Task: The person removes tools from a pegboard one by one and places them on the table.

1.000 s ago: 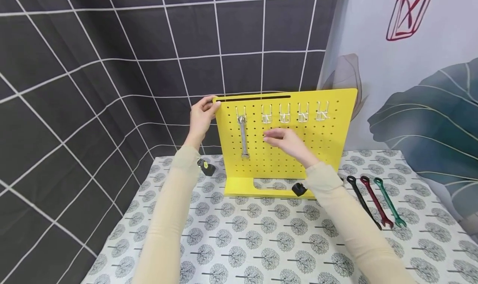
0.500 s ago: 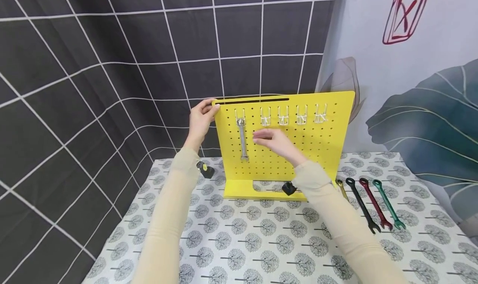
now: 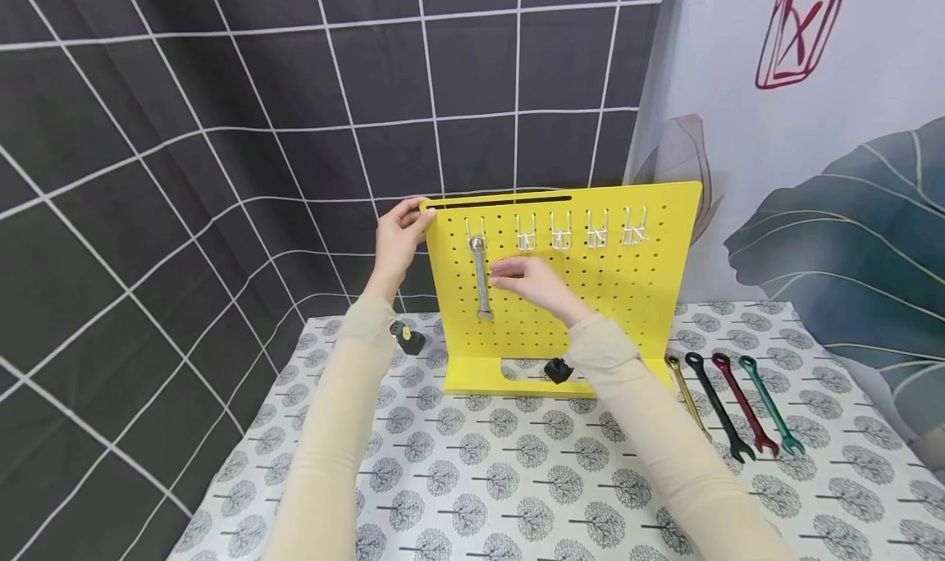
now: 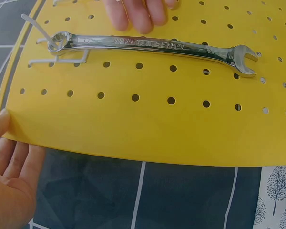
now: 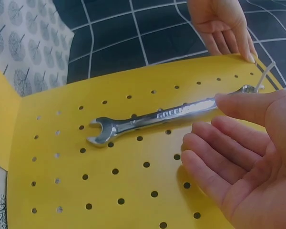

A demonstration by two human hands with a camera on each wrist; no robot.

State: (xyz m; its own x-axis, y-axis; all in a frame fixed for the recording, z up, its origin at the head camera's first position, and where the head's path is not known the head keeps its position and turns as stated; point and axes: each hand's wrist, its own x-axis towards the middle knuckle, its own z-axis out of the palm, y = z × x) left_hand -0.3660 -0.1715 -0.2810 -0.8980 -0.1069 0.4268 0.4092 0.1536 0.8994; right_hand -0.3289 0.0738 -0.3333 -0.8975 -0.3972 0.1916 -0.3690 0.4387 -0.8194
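A silver combination wrench hangs by its ring end from a white hook at the left of the yellow pegboard. Its open end points down. My left hand grips the board's upper left corner, thumb on the front and fingers behind, as the left wrist view also shows. Just right of the wrench's shank is my right hand, fingers loosely bent and holding nothing. In the right wrist view the thumb overlaps the shank near the ring end, while the other fingers lie below it, over the board.
Several more white hooks line the board's upper part. On the tree-print tablecloth, right of the board, lie a gold wrench, a black wrench, a red wrench and a green wrench. A dark gridded curtain hangs behind.
My right hand has moved left across the board toward the hanging wrench. The gold wrench has come into view from behind the right sleeve. My left hand stays at the corner.
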